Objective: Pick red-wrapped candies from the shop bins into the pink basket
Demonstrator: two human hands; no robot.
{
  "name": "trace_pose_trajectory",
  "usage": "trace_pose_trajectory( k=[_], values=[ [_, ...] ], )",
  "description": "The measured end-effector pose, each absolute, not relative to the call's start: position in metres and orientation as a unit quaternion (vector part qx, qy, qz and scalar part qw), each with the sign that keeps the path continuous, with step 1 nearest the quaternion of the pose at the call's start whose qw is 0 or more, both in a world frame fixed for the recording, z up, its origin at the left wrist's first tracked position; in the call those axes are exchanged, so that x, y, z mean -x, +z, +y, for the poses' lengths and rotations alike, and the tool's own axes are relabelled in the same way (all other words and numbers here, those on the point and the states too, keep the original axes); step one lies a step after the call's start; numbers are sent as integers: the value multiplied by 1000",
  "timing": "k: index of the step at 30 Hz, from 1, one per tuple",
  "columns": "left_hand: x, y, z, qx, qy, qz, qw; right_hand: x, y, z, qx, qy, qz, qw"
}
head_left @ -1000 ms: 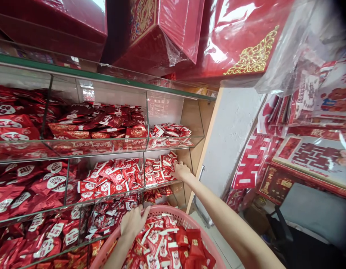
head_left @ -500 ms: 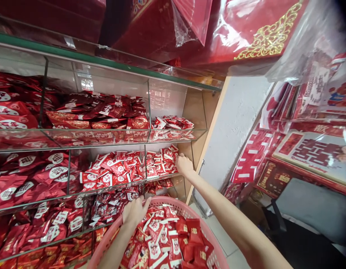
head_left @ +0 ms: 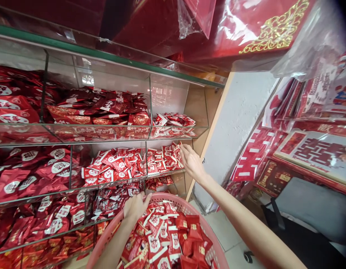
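Observation:
At the rim of a pink perforated plastic basket (head_left: 101, 244), my left hand (head_left: 136, 206) is closed over the far left edge, thumb pointing inward. Small red-and-white packets (head_left: 163, 233) and plain red packets with gold print (head_left: 195, 228) fill the basket. My right hand (head_left: 192, 161) reaches into the right-hand compartment of the glass shelf, its fingers stretched out against the right side of a pile of small red-and-white packets (head_left: 161, 158). Its fingertips are partly hidden, and no packet shows clearly in its grasp.
Glass shelves (head_left: 114, 139) with dividers hold several heaps of red packets, including larger dark red ones (head_left: 105, 108). Big red boxes (head_left: 262, 33) sit above. At right are a white wall (head_left: 231, 123), hanging red wedding decorations (head_left: 310, 149) and a black chair (head_left: 299, 231).
My right hand has shifted slightly right and its fingers have straightened beside the pile. My left hand stays on the basket rim. The view has tilted slightly.

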State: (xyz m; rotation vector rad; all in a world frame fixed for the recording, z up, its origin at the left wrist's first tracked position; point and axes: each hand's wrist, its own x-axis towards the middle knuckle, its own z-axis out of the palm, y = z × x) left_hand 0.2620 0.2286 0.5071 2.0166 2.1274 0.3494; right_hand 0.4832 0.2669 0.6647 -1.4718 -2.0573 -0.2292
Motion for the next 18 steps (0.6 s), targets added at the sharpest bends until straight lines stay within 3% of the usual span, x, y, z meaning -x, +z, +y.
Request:
trace_pose_trajectory(
  k=[3,6,11,18],
  values=[
    [-263,507,228,-678,115,720,96,-483,659,238,463,-27,-808,363],
    [-263,506,229,-676,114,722,95,-481,643,214,399,75,-834,372],
    [-262,504,230,-677,114,721,91,-479,594,207,351,280,-844,293],
    [-262,504,229,-676,115,722,94,-477,544,224,411,531,-722,167]
  ],
)
